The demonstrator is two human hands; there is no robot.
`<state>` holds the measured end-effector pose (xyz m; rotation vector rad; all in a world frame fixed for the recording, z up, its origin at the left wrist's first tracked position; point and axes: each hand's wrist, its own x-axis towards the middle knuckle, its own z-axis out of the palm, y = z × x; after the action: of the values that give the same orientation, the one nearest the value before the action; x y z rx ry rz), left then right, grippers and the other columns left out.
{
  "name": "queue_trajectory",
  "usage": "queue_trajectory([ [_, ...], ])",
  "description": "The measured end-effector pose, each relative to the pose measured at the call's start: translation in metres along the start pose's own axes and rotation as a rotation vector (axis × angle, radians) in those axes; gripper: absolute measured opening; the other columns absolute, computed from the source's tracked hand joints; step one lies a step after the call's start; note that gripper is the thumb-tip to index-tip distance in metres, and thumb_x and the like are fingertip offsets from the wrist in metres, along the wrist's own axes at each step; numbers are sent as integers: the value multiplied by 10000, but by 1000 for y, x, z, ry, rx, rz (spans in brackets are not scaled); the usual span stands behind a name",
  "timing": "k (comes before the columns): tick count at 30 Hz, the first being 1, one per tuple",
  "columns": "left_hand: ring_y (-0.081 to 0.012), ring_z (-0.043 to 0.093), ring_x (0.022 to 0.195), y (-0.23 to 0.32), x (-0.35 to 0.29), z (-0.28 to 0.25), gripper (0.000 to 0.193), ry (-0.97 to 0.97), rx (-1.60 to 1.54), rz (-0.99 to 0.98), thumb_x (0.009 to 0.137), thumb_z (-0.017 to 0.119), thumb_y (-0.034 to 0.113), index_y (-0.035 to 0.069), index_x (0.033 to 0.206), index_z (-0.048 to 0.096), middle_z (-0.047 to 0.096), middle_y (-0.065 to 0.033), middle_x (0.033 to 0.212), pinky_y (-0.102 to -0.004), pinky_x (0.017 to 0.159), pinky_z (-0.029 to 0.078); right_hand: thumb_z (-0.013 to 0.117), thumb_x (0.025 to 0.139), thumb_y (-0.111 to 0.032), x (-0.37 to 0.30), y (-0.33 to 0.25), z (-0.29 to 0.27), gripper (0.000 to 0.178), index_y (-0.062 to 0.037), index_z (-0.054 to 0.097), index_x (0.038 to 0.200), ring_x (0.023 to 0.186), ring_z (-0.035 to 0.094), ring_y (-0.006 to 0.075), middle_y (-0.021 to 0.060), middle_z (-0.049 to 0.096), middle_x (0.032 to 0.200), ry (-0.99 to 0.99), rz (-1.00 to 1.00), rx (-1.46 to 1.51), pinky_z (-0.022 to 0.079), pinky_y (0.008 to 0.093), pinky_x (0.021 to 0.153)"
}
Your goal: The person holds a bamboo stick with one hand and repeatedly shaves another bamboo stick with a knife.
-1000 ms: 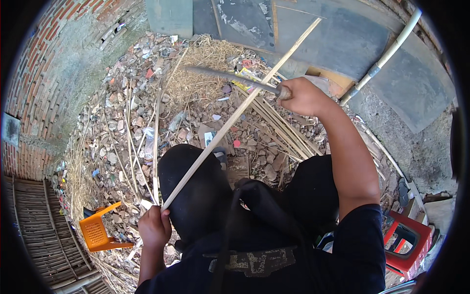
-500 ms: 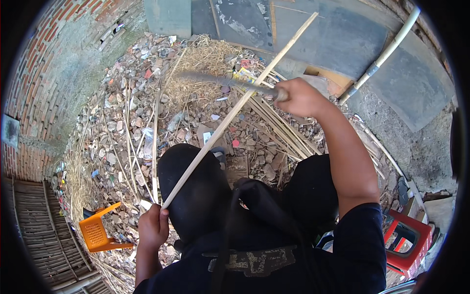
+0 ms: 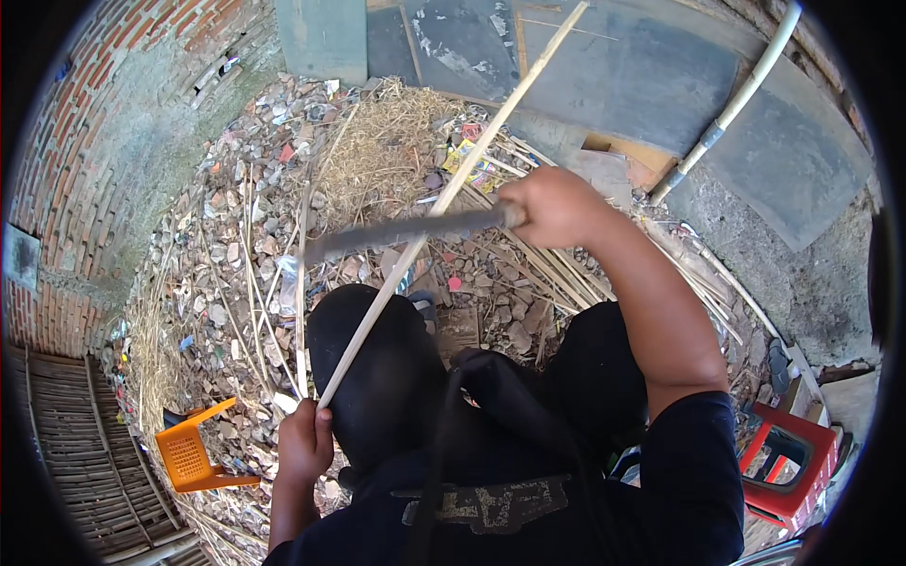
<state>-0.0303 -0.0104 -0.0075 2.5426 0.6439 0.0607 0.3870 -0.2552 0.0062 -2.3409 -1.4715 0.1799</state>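
Over rubble-strewn ground [image 3: 222,288], two bare hands are set well apart, each clamped on a different object. The left hand [image 3: 304,441] grips the lower end of one pale strip [image 3: 379,307], thumb against its side; the right hand [image 3: 552,208] is wrapped around the handle of one long blade [image 3: 396,234]. The strip slants from the left hand, past the left knee [image 3: 382,363], toward the upper edge; the blade crosses in front of it near mid-length.

Counted about the hands: two knees in black, one orange plastic chair [image 3: 189,459] at left, one red stool [image 3: 816,462] at right, and one pale pipe [image 3: 725,113] leaning at upper right. Further strips [image 3: 552,267] lie in a bundle beyond the knees, overlapping too closely to count; several loose strips [image 3: 301,330] lie at left. One heap of straw [image 3: 387,141] occupies the far ground.

Among the stones near the loose strips is crumpled clear plastic [image 3: 289,283], possibly a bag; its contents cannot be made out.

The strip's lowest tip is hidden within the left hand, and most of the handle within the right. The blade is blurred, and whether its edge touches the strip cannot be told. Objects behind the stool are cut off by the dark rim.
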Motion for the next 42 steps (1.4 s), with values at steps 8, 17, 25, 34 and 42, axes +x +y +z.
queue_trajectory([
  [8, -457, 570, 556, 0, 2, 2, 310, 30, 42, 31, 1024, 526, 242, 15, 815, 498, 547, -214, 586, -497, 502, 411, 732, 818, -228, 0, 51, 8, 350, -35, 703, 1108, 706, 624, 221, 128, 660, 739, 81, 414, 289, 512, 364, 727],
  [17, -443, 560, 551, -9, 7, 6, 351, -7, -62, 29, 1035, 514, 266, 22, 785, 474, 527, -211, 577, -475, 497, 395, 713, 779, -206, 13, 53, -3, 307, -40, 706, 1037, 766, 685, 289, 163, 704, 821, 74, 472, 372, 533, 413, 741],
  [25, -462, 560, 558, 3, 6, -9, 326, -28, 39, -14, 1016, 546, 241, 20, 782, 491, 541, -223, 591, -491, 500, 401, 651, 781, -207, -3, 44, 4, 212, -85, 714, 943, 828, 672, 376, 211, 683, 840, 120, 278, 191, 528, 466, 796],
  [34, -453, 566, 550, -5, 1, -2, 226, 138, 318, 97, 972, 581, 202, 44, 826, 514, 553, -206, 597, -528, 500, 424, 699, 811, -230, -7, 90, -2, 276, -38, 700, 1009, 776, 672, 366, 189, 711, 848, 294, 687, 248, 529, 430, 755],
  [42, -427, 593, 560, 10, 7, -15, 192, 156, 245, 81, 949, 644, 180, 43, 850, 553, 583, -180, 615, -498, 509, 445, 723, 737, -216, -21, 49, -24, 418, -94, 717, 1137, 854, 686, 388, 209, 708, 862, 220, 317, -67, 546, 459, 807],
])
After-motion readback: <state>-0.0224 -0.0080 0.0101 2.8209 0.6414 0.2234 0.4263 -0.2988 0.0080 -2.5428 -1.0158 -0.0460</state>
